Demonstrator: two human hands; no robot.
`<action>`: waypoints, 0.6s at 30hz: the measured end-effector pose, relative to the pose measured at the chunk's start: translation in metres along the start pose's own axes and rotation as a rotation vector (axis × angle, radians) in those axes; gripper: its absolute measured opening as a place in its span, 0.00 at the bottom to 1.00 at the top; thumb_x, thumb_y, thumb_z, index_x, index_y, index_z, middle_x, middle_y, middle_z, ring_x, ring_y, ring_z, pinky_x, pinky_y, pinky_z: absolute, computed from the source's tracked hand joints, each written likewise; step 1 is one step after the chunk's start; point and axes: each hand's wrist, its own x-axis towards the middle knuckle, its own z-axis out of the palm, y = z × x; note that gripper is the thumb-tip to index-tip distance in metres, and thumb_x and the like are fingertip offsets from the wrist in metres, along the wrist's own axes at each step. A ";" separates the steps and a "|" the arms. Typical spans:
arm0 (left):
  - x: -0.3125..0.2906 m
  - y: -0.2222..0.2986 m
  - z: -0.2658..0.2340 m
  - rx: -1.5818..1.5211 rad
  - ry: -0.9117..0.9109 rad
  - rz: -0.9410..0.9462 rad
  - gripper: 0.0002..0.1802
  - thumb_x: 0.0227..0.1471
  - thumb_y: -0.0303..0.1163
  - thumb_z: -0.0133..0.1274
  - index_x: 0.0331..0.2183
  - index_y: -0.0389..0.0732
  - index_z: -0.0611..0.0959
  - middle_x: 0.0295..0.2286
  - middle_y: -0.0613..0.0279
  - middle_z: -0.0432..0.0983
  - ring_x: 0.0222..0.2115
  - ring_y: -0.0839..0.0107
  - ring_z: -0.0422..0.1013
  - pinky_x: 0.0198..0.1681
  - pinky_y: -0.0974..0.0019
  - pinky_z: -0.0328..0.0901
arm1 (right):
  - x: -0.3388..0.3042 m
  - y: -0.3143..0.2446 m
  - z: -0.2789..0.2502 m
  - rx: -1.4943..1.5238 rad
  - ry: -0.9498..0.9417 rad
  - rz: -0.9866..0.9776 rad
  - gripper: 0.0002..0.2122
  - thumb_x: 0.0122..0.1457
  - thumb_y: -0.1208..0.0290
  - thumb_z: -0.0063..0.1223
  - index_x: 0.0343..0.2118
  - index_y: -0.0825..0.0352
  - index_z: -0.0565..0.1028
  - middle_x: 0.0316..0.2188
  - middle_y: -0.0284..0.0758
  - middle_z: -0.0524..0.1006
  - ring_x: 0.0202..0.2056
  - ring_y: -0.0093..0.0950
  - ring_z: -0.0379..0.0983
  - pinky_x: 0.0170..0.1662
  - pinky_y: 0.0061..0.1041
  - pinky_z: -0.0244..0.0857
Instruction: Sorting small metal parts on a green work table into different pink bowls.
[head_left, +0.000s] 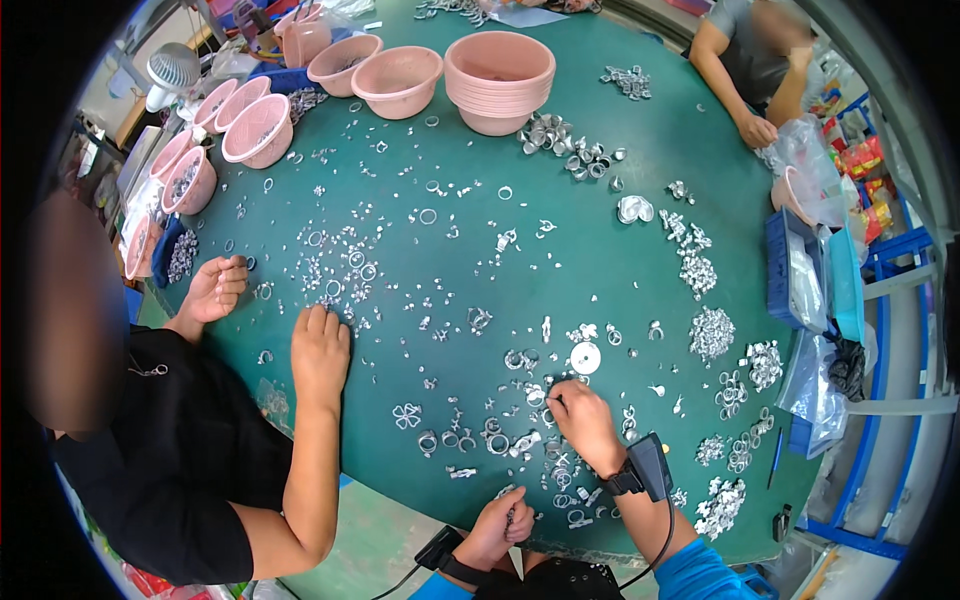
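My left hand (495,529) is curled closed at the near edge of the green table, with small silver metal pieces (510,516) showing between its fingers. Farther right, my right hand (585,422) reaches over the table with thumb and fingers pinched together; whatever is at the fingertips is too small to make out. Just beyond it lies a round white disc (585,357) with a hole in its centre. Silver rings (496,437) and other small castings are scattered left of that hand. A silver flower-shaped piece (407,415) lies farther left.
Sorted piles of silver parts (712,333) line the table's right side. Pink plastic baskets (398,85) and a stacked set of pink bowls (498,80) stand at the back. A co-worker's hand (320,355) works at the left; another person sits at the far right near blue trays (795,270).
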 end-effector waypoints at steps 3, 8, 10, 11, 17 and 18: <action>0.000 0.000 -0.002 -0.006 -0.004 -0.009 0.24 0.51 0.39 0.32 0.07 0.42 0.59 0.06 0.69 0.48 0.07 0.79 0.45 0.09 0.78 0.41 | -0.002 0.010 -0.007 0.269 -0.128 0.078 0.03 0.45 0.76 0.45 0.24 0.68 0.66 0.19 0.33 0.68 0.20 0.29 0.65 0.23 0.24 0.59; 0.001 0.000 -0.002 -0.020 -0.004 -0.013 0.24 0.51 0.39 0.31 0.07 0.42 0.60 0.06 0.69 0.48 0.07 0.79 0.45 0.09 0.78 0.41 | 0.000 0.013 -0.038 1.382 -0.084 0.430 0.02 0.45 0.78 0.44 0.22 0.67 0.65 0.19 0.26 0.65 0.19 0.15 0.59 0.20 0.15 0.54; 0.003 -0.001 -0.002 -0.017 -0.005 -0.018 0.24 0.51 0.39 0.31 0.07 0.42 0.60 0.06 0.69 0.48 0.07 0.79 0.45 0.09 0.78 0.41 | 0.005 0.020 -0.031 0.943 -0.065 0.325 0.02 0.45 0.78 0.45 0.22 0.67 0.65 0.19 0.28 0.65 0.19 0.18 0.60 0.20 0.17 0.55; 0.003 -0.001 -0.001 -0.033 -0.017 -0.012 0.24 0.51 0.38 0.32 0.08 0.42 0.60 0.06 0.69 0.49 0.07 0.80 0.45 0.09 0.78 0.41 | 0.007 0.022 -0.027 0.508 -0.046 0.214 0.03 0.45 0.77 0.46 0.22 0.68 0.65 0.19 0.30 0.65 0.18 0.21 0.60 0.20 0.19 0.55; 0.005 -0.003 -0.001 -0.053 -0.040 -0.012 0.24 0.51 0.38 0.32 0.08 0.42 0.60 0.06 0.69 0.49 0.07 0.80 0.45 0.09 0.78 0.40 | 0.020 0.014 -0.008 0.040 0.163 -0.102 0.05 0.42 0.76 0.51 0.24 0.69 0.69 0.18 0.37 0.66 0.17 0.29 0.61 0.23 0.24 0.58; 0.006 -0.002 0.000 -0.052 -0.035 -0.016 0.24 0.51 0.39 0.32 0.08 0.42 0.60 0.06 0.69 0.49 0.07 0.80 0.45 0.09 0.78 0.40 | 0.020 0.016 -0.006 -0.010 0.158 -0.120 0.05 0.42 0.76 0.50 0.23 0.69 0.69 0.19 0.37 0.67 0.17 0.31 0.61 0.23 0.25 0.58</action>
